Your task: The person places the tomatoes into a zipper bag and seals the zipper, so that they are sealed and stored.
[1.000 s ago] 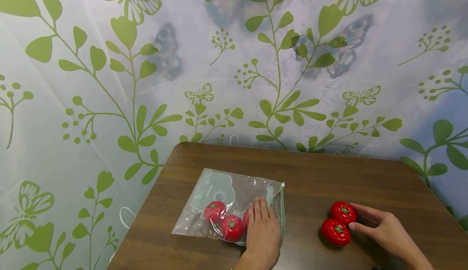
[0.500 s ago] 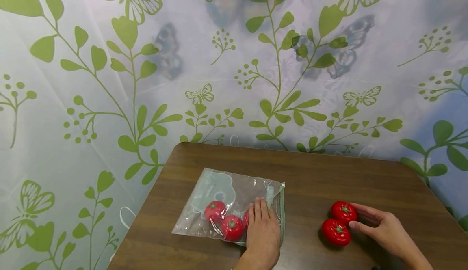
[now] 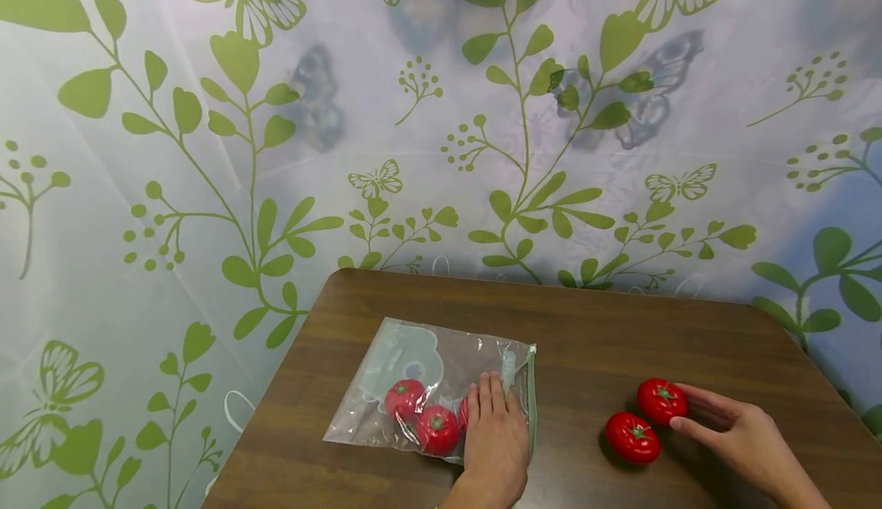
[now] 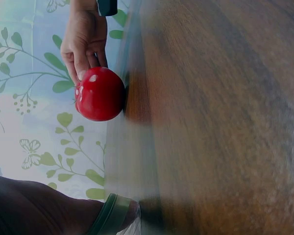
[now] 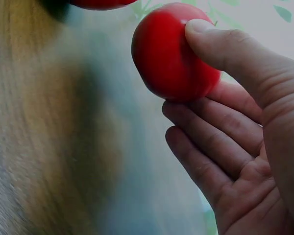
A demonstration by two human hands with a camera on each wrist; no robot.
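Observation:
In the head view, my left hand (image 3: 494, 440) lies flat with straight fingers on a clear zip bag (image 3: 455, 352). Inside the bag are two red toy tomatoes, one tomato (image 3: 405, 399) beside another tomato (image 3: 436, 430); part of a third red one (image 3: 464, 412) shows beside my fingers. At the right, my right hand (image 3: 733, 432) pinches a glossy red tomato (image 3: 661, 402) between thumb and fingers. The right wrist view shows the thumb on that tomato (image 5: 169, 54), with the lower fingers spread under it. Another tomato (image 3: 632, 438) sits just left of it on the table.
The brown wooden table (image 3: 586, 325) has rounded back corners. Behind it hangs a pale curtain (image 3: 427, 126) printed with green leaves and butterflies. The bag's green zip edge (image 3: 532, 402) faces right, and a pale blue flower-shaped print (image 3: 416, 352) shows on its left part.
My right hand and the tomato it pinches have shifted slightly right, opening a gap from the other tomato. My left hand and the bag have stayed in place.

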